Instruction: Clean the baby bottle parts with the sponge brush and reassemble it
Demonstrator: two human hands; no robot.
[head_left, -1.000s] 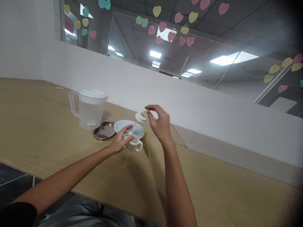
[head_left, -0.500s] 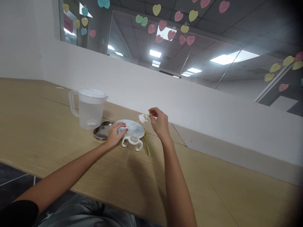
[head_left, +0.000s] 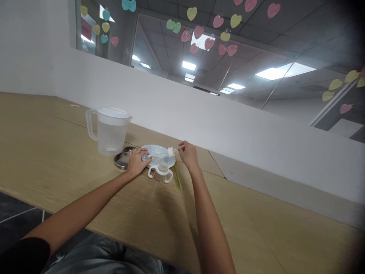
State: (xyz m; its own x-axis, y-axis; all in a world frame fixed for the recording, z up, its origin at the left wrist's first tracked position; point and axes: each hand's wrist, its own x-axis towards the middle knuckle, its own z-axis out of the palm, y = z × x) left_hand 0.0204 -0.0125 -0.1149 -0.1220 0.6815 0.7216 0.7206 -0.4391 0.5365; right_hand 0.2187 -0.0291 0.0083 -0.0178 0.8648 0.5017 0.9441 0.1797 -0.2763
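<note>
Two-Handed Hold

The lidless bottle (head_left: 160,175) stands nearest me. Beyond, my left hand (head_left: 137,161) grips the straw (head_left: 159,154); my right hand (head_left: 188,155) pinches the lid (head_left: 171,152) by the plate (head_left: 154,147). Apparent step: straw handling; next move needs both steady.

I'm in an office-like room, paper hearts (head_left: 235,21) on the window (head_left: 242,66) and panel lights (head_left: 189,66) beyond the far edge of my surface (head_left: 270,217).
</note>
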